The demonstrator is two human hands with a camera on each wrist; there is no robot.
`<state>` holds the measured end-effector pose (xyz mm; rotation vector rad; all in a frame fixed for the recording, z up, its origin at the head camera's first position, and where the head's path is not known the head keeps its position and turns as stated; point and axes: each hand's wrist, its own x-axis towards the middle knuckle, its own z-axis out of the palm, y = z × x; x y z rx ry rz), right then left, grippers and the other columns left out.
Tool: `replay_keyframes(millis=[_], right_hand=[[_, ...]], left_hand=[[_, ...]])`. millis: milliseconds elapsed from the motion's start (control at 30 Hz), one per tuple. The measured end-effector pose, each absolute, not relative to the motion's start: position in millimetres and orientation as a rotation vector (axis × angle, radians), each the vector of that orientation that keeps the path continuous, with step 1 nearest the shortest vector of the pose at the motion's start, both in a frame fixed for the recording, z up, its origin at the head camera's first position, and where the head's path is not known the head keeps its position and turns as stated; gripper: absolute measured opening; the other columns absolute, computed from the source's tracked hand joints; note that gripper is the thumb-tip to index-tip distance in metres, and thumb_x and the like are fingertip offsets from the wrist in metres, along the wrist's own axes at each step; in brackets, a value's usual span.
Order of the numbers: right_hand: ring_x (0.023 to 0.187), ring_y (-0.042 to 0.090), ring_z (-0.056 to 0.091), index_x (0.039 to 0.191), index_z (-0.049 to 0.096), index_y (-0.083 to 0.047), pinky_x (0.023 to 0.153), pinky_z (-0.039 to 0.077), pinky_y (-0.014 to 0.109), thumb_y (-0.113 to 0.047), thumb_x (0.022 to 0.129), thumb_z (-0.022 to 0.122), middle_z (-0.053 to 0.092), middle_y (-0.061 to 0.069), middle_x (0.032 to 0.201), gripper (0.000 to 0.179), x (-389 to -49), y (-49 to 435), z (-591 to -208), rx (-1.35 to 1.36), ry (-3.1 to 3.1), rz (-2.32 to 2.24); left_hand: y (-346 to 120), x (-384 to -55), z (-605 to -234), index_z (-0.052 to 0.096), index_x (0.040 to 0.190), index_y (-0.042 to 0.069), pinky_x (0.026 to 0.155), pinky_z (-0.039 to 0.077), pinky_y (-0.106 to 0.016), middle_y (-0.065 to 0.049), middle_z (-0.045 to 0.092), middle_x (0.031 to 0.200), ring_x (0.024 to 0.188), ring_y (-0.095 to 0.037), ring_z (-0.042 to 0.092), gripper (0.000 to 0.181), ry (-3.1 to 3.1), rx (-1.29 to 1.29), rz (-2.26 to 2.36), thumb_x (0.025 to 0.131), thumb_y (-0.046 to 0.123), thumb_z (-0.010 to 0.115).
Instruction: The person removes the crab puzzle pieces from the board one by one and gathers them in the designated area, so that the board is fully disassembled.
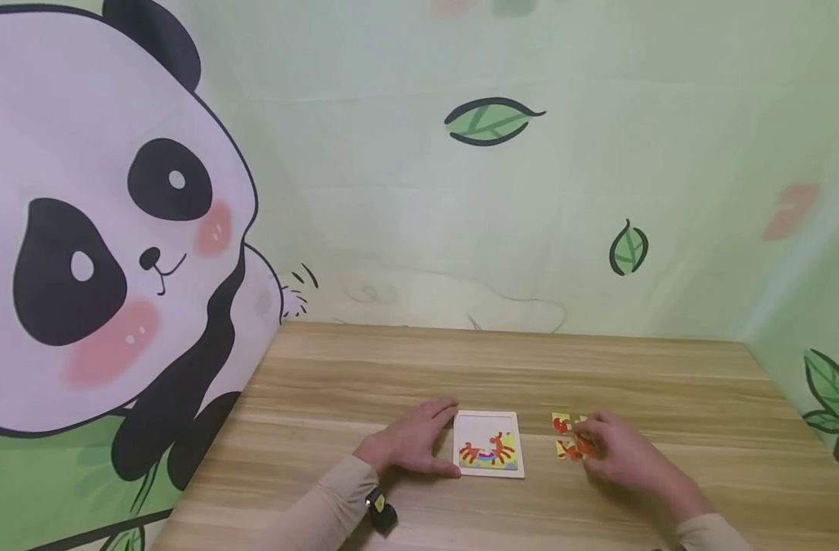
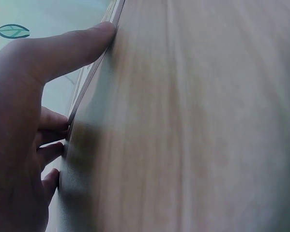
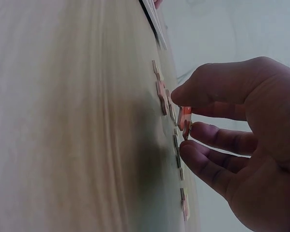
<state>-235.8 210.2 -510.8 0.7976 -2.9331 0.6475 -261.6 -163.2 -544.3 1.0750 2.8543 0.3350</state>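
Observation:
In the head view a square white-rimmed puzzle tray (image 1: 520,448) lies on the table, its lower part filled with joined pieces showing a red animal (image 1: 504,451) on yellow. My left hand (image 1: 414,440) rests at the tray's left side, thumb by the lower corner and fingers by the upper one. In the left wrist view the thumb (image 2: 94,41) touches the tray's edge. To the tray's right my right hand (image 1: 626,451) pinches a red puzzle piece (image 3: 184,116) between thumb and fingers, tilted above the others. Loose red-and-yellow pieces (image 1: 560,422) lie beside and partly beneath those fingers.
The wooden table (image 1: 364,367) runs back to a pale green wall cloth (image 1: 392,191) printed with leaves and a large panda (image 1: 82,191). A black device with a strap (image 1: 381,513) sits at my left wrist. More loose pieces (image 3: 185,203) lie flat along the table.

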Motion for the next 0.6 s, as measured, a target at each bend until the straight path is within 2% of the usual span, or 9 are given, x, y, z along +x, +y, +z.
replay_keyframes(millis=[400,600], right_hand=[[0.083,0.011,0.049,0.114,0.069,-0.007,0.069,0.047,0.027,-0.008,0.065,0.076,0.057,0.000,0.103,0.050,-235.1,215.3,-516.2,0.788,-2.924,0.622],[0.088,0.013,0.052,0.117,0.069,-0.007,0.076,0.051,0.034,-0.009,0.064,0.077,0.058,0.001,0.105,0.053,-233.7,219.4,-515.9,0.770,-2.945,0.591]], left_hand=[[-162.9,-260.4,-541.7,0.032,0.150,0.004,0.119,0.029,-0.042,-0.011,0.031,0.157,0.143,-0.027,0.033,0.108,2.858,1.067,0.312,0.075,0.074,0.063],[-162.7,-261.2,-542.5,0.032,0.150,0.004,0.119,0.029,-0.042,-0.010,0.031,0.157,0.143,-0.027,0.033,0.108,2.866,1.070,0.300,0.074,0.074,0.064]])
